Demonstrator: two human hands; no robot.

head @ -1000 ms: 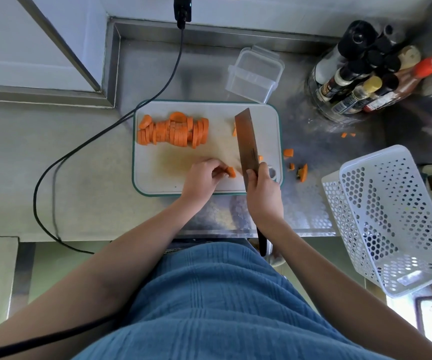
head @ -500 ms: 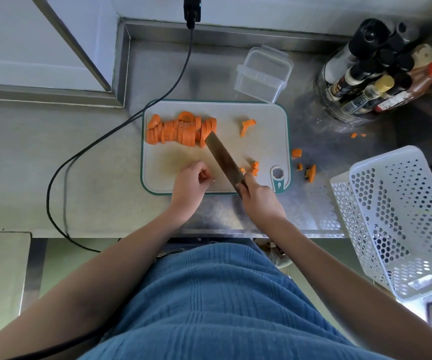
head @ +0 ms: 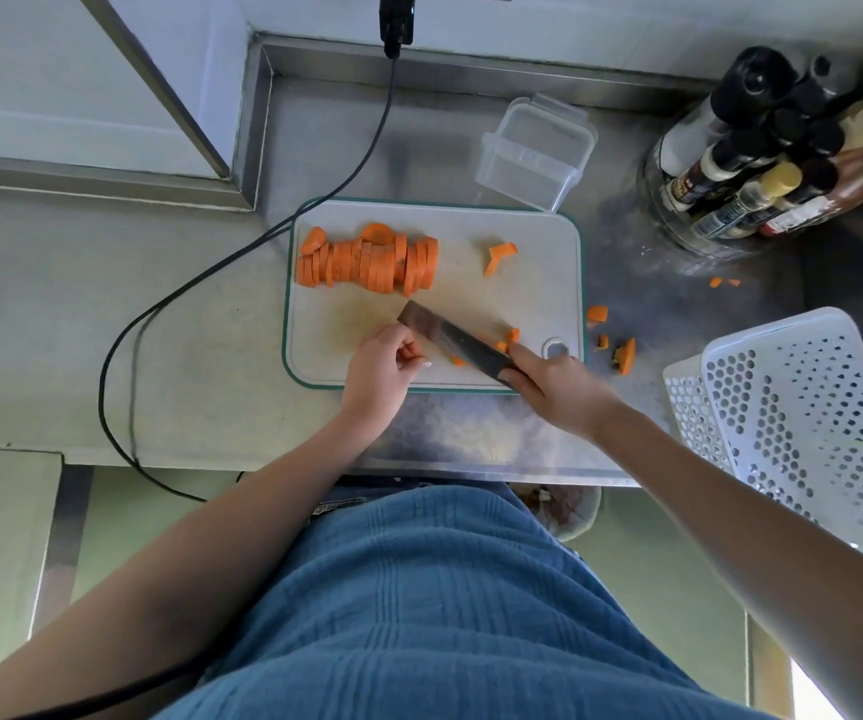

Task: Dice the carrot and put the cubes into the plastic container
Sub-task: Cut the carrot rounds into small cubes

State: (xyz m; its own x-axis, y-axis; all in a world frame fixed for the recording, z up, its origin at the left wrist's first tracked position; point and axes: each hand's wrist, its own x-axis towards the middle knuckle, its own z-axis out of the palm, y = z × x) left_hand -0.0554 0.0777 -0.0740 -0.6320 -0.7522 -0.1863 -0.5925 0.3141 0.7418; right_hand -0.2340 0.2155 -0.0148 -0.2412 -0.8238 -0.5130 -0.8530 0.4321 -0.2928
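Observation:
A row of orange carrot slices (head: 367, 261) lies at the back left of the white cutting board (head: 533, 241). A few small carrot cubes (head: 508, 341) sit near the board's front right, partly hidden by the knife (head: 450, 337). My right hand (head: 556, 389) grips the knife's handle, blade lying low and pointing left across the board. My left hand (head: 380, 371) hovers at the board's front edge, fingers curled, nothing visible in them. The clear plastic container (head: 536, 153) stands just behind the board's right corner.
Stray carrot bits (head: 621, 350) lie on the steel counter right of the board. A rack of sauce bottles (head: 772, 163) stands back right, a white perforated basket (head: 803, 423) at the right. A black cable (head: 242, 252) loops across the left counter.
The knife swung from upright and pointing away to lying flat, pointing left. My left hand let go of the carrot piece it held and drew back to the front edge.

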